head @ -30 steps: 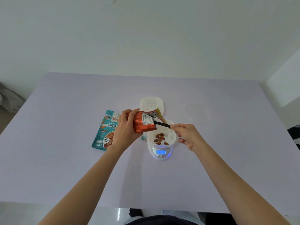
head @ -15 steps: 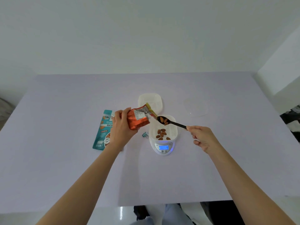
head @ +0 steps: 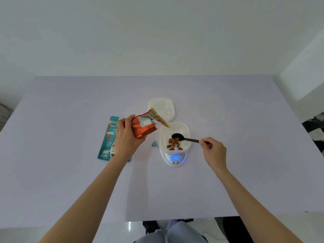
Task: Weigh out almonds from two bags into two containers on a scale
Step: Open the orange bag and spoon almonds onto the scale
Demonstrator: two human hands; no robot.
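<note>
L hand grips orange bag, R hand pinches spoon over almonds in container.

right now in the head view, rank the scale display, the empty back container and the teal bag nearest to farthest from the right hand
1. scale display, just left of the right hand.
2. empty container, farther back and to the left.
3. teal bag, flat at the far left, past the left hand.
</note>
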